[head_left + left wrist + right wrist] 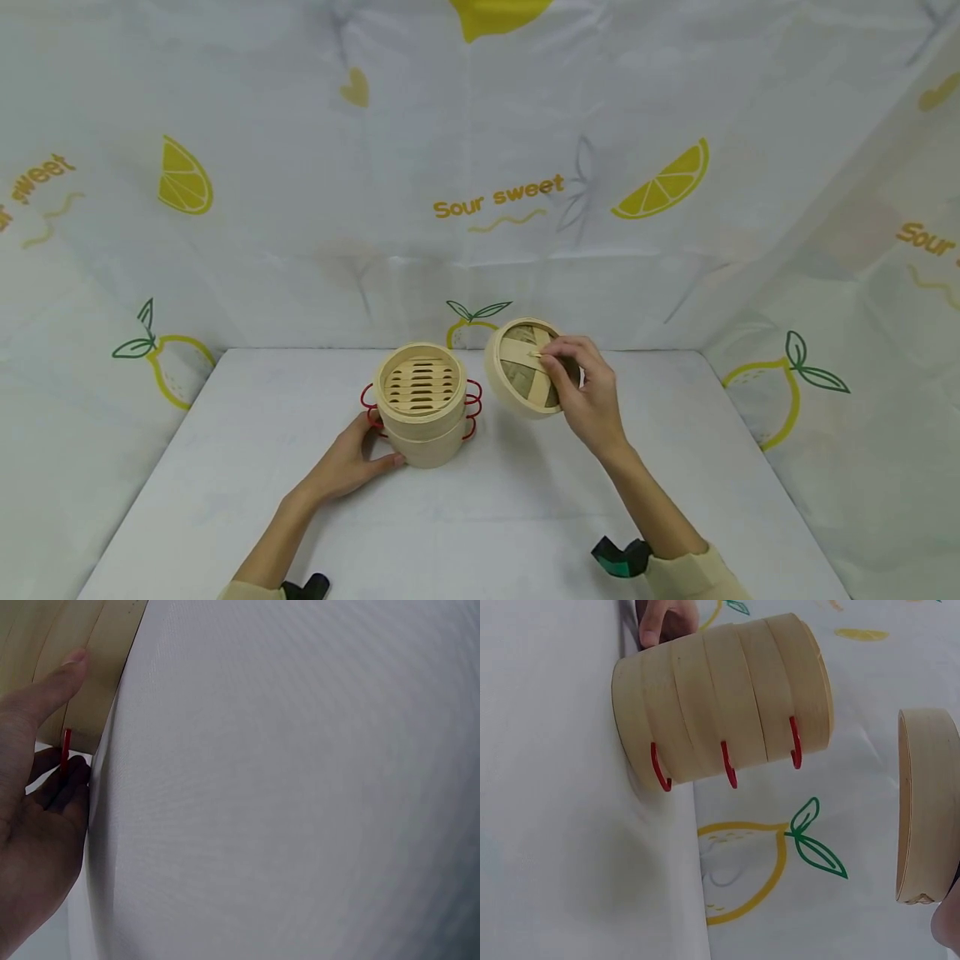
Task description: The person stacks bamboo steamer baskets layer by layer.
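Observation:
A bamboo steamer (422,429) of stacked tiers stands upright on the table, its slatted top tier (420,385) uncovered and red loop handles on both sides. My left hand (351,458) holds it low on its left side; in the left wrist view the thumb (60,686) presses the bamboo wall and the other fingers reach behind, near a red handle (66,750). To the right, my right hand (588,392) pinches the small knob of the woven steamer lid (517,354). That lid hangs tilted in the air, apart from the stack, its rim (930,802) visible in the right wrist view.
The white-covered table (465,542) meets a lemon-print cloth backdrop (337,250) just behind the steamer. More of this cloth hangs at both sides. Dark wrist straps (622,557) sit near both sleeves.

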`<move>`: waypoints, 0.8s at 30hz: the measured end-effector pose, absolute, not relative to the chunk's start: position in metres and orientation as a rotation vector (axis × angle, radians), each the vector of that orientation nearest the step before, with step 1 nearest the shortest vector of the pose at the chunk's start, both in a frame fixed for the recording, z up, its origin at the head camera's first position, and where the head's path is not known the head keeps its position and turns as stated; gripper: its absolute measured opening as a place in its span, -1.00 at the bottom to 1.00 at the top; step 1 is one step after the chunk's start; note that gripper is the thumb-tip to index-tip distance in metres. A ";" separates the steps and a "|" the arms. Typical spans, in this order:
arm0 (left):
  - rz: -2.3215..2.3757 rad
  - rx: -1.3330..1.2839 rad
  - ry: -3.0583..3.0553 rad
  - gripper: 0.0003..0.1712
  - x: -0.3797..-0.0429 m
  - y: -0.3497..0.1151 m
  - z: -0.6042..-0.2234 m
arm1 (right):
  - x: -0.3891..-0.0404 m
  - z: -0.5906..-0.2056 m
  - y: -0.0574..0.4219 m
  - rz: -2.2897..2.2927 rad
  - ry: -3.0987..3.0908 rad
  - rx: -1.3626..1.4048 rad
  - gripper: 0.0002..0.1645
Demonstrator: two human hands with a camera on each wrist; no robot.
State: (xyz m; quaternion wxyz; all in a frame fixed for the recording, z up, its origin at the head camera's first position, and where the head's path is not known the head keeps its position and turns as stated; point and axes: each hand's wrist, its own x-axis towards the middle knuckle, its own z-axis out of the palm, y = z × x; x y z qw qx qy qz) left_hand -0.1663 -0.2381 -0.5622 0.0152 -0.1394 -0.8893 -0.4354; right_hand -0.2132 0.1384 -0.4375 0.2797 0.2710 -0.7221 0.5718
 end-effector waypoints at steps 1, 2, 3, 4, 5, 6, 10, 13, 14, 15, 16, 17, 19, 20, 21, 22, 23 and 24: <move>-1.358 -0.434 -2.766 -0.15 -0.166 -0.238 -0.562 | -0.213 -0.438 0.137 1.540 -1.933 0.727 -0.84; -1.360 -0.435 -2.766 -0.16 -0.166 -0.238 -0.562 | -0.213 -0.438 0.136 1.544 -1.927 0.729 -0.84; -1.359 -0.437 -2.765 -0.16 -0.166 -0.238 -0.562 | -0.213 -0.438 0.134 1.548 -1.923 0.731 -0.85; -1.364 -0.439 -2.762 -0.17 -0.166 -0.238 -0.562 | -0.214 -0.438 0.133 1.549 -1.919 0.732 -0.85; -1.364 -0.439 -2.762 -0.17 -0.166 -0.238 -0.562 | -0.214 -0.438 0.131 1.550 -1.916 0.733 -0.85; -1.364 -0.439 -2.763 -0.17 -0.166 -0.238 -0.561 | -0.214 -0.437 0.130 1.550 -1.915 0.734 -0.85; -1.378 -0.434 -2.759 -0.17 -0.166 -0.238 -0.561 | -0.215 -0.436 0.125 1.547 -1.914 0.737 -0.85; -1.376 -0.435 -2.755 -0.16 -0.166 -0.238 -0.562 | -0.216 -0.434 0.121 1.547 -1.917 0.743 -0.84; -1.376 -0.436 -2.754 -0.15 -0.166 -0.238 -0.562 | -0.216 -0.433 0.120 1.546 -1.919 0.745 -0.84; -1.371 -0.437 -2.754 -0.16 -0.166 -0.238 -0.563 | -0.216 -0.433 0.118 1.548 -1.920 0.747 -0.84; -1.365 -0.440 -2.755 -0.16 -0.166 -0.238 -0.563 | -0.217 -0.432 0.117 1.546 -1.922 0.748 -0.85; -1.360 -0.442 -2.756 -0.17 -0.167 -0.238 -0.564 | -0.217 -0.431 0.115 1.551 -1.922 0.749 -0.85; -1.356 -0.444 -2.758 -0.18 -0.167 -0.238 -0.565 | -0.217 -0.430 0.112 1.555 -1.923 0.753 -0.85; -1.355 -0.447 -2.757 -0.18 -0.167 -0.238 -0.566 | -0.217 -0.429 0.110 1.558 -1.925 0.754 -0.85; -1.351 -0.446 -2.758 -0.18 -0.168 -0.239 -0.566 | -0.217 -0.428 0.108 1.561 -1.926 0.757 -0.84; -1.350 -0.446 -2.758 -0.18 -0.168 -0.239 -0.566 | -0.217 -0.428 0.106 1.559 -1.930 0.759 -0.85; -1.351 -0.444 -2.759 -0.18 -0.168 -0.239 -0.567 | -0.217 -0.427 0.105 1.561 -1.934 0.763 -0.85; -1.351 -0.442 -2.761 -0.18 -0.168 -0.239 -0.567 | -0.217 -0.426 0.103 1.562 -1.936 0.768 -0.85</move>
